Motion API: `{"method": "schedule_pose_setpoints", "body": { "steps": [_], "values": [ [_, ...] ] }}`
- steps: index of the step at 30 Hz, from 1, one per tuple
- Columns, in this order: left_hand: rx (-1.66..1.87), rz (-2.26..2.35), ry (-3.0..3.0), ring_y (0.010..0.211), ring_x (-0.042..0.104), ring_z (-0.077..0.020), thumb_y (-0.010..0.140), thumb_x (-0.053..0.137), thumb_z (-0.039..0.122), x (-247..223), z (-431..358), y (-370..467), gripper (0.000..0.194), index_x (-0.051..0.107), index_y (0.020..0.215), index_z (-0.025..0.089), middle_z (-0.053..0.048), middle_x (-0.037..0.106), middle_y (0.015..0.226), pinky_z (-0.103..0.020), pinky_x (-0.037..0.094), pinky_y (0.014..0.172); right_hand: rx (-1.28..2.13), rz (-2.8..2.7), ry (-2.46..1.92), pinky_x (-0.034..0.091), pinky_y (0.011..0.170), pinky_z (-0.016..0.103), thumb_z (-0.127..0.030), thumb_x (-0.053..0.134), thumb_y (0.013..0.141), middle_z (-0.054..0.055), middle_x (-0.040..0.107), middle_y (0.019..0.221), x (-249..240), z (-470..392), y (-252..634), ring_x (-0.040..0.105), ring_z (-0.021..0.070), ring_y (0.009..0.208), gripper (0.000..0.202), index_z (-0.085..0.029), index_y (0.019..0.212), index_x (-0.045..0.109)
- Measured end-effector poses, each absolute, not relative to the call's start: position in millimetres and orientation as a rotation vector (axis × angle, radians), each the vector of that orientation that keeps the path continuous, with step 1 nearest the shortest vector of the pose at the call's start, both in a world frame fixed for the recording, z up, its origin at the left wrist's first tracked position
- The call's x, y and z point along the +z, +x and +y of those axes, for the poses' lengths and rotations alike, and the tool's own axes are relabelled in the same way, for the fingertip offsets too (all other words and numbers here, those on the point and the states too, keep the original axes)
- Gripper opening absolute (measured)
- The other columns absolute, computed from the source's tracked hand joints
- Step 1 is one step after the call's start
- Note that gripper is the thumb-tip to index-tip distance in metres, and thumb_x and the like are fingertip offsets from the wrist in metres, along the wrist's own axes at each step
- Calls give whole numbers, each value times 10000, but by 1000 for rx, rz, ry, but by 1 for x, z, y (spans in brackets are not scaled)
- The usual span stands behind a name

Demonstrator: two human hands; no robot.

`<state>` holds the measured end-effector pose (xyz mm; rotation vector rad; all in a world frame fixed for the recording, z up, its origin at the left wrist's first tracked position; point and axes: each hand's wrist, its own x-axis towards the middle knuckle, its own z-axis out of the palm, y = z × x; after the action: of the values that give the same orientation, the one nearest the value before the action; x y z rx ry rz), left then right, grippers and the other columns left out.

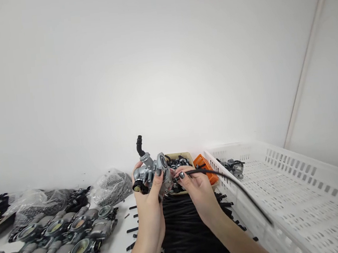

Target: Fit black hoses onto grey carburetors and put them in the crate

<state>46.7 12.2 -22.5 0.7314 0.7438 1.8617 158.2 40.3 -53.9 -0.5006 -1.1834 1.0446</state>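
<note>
My left hand is wrapped round a grey metal carburetor, its thumb across the front. A bent black rubber boot sticks up from the carburetor's top. Between the thumb and fingers of my right hand is pinched the end of a thin black hose. That end meets the carburetor's right side; whether it sits on a fitting there is hidden by my fingers. The hose's free end hangs out to the right, over the white crate's edge.
Rows of carburetors lie at left, with bubble-wrapped parts behind. Many black hoses are stacked below my hands. Beyond them stand a beige bin of small parts and an orange basket. A white crate at right holds another carburetor.
</note>
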Motion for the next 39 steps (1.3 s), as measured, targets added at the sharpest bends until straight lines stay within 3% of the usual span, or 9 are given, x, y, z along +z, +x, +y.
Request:
{"method": "schedule_pose_setpoints", "body": {
  "steps": [7, 12, 15, 18, 21, 27, 30, 34, 39],
  "values": [
    [1572, 741, 757, 897, 753, -280, 659, 850, 550, -24, 18, 45, 742, 621, 1270, 198, -123, 748, 1137, -298, 575, 620, 1218, -946, -492, 474, 690, 251, -422, 967, 575, -19, 642, 748, -28, 49, 192, 552, 117, 698, 375, -191, 759, 737],
    [1483, 800, 881, 826, 755, -292, 751, 672, 712, -28, 20, 44, 773, 597, 1353, 232, -103, 766, 1059, -312, 534, 566, 1463, -928, -495, 417, 589, 250, -366, 963, 589, -23, 607, 674, -31, 59, 199, 494, 110, 602, 364, -177, 732, 686],
    [1406, 817, 1106, 954, 731, -321, 820, 472, 811, -31, 23, 39, 814, 596, 1367, 221, -125, 757, 1085, -378, 568, 707, 1515, -976, -500, 399, 572, 240, -390, 939, 626, -16, 605, 681, -34, 61, 199, 501, 110, 613, 358, -168, 737, 682],
    [1342, 851, 1560, 1110, 665, -306, 880, 419, 768, -28, 21, 30, 726, 640, 1325, 239, -108, 729, 1167, -385, 523, 930, 1495, -1074, -595, 386, 559, 228, -373, 947, 595, -16, 593, 652, -34, 61, 201, 513, 107, 612, 362, -153, 702, 679],
    [1124, 1103, 1912, 973, 683, -281, 909, 485, 654, -19, 12, 24, 562, 628, 1328, 307, -50, 742, 1002, -361, 524, 856, 1412, -1170, -705, 357, 532, 218, -363, 946, 563, -35, 577, 617, -30, 64, 206, 486, 86, 563, 368, -155, 703, 677],
    [872, 1388, 2156, 835, 665, -258, 935, 458, 490, -15, 5, 34, 388, 602, 1257, 329, -52, 710, 1073, -362, 482, 781, 1024, -1523, -877, 429, 544, 254, -533, 783, 756, -15, 601, 558, -10, 57, 233, 545, 119, 536, 387, -155, 757, 696],
    [876, 1446, 2154, 839, 660, -265, 935, 445, 515, -22, 14, 36, 388, 590, 1243, 329, -66, 702, 1088, -380, 474, 801, 600, -1686, -885, 520, 639, 299, -406, 645, 921, 43, 705, 682, -3, 32, 238, 650, 171, 648, 268, -172, 804, 702],
    [1091, 1441, 2082, 925, 658, -278, 949, 416, 525, -29, 34, 26, 374, 602, 1183, 300, -57, 720, 1015, -385, 467, 843, -105, -1825, -700, 551, 652, 300, -187, 584, 956, 55, 753, 784, -14, -2, 206, 676, 181, 696, 137, -194, 913, 714],
    [1592, 1274, 1719, 662, 607, -234, 908, 348, 724, -28, 54, -3, 578, 594, 1123, 248, -52, 705, 846, -335, 463, 612, -290, -1795, -438, 615, 778, 323, -69, 505, 963, 105, 796, 950, -52, -1, 146, 728, 209, 817, 319, -169, 1233, 643]
  ]
}}
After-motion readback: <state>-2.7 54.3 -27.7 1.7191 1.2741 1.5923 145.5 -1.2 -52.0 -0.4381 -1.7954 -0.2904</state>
